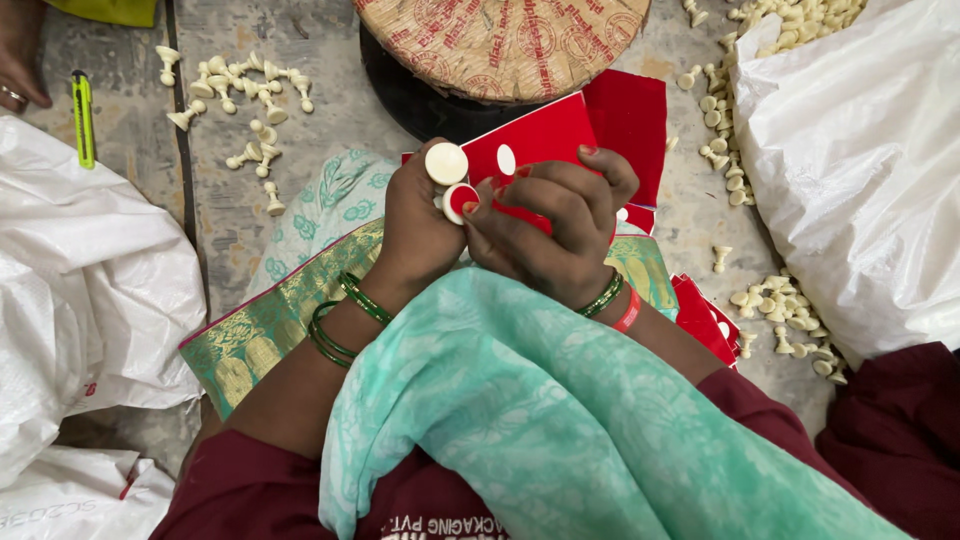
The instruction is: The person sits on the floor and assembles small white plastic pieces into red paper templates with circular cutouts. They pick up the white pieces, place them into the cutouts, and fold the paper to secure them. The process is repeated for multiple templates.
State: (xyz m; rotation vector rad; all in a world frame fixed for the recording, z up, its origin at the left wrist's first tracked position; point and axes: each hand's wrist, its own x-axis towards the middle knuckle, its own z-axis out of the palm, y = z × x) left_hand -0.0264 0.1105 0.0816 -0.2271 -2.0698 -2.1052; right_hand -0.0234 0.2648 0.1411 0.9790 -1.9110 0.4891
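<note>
Cloth in pale green (560, 420) fills the lower middle of the view and lies over the person's lap, with both forearms coming out from under it. White plastic sacks stand at the two sides, one large sack (860, 170) at the right and another sack (70, 320) at the left, so the open floor is only a narrow band between them. A round block wrapped in printed paper (500, 40) sits at the top middle, just beyond the hands. Red sheets (600, 125) lie under and behind the hands, and more red sheets (705, 315) show at the right of the lap. The left hand (420, 225) is closed around a cream-coloured piece with a round flat base (446, 163); the base faces up toward the camera and the long axis runs down into the fist, so the stem is hidden. The right hand (555, 225) is closed narrow, its fingertips pinching a small red disc (460, 200) that touches the left hand just below the cream base. Loose cream pieces (245, 95) lie scattered on the floor at upper left, and another group of cream pieces (785, 310) lies at the right, beside the large sack. A yellow-green cutter (83, 118) lies at far left with its long axis up and down in the view.
</note>
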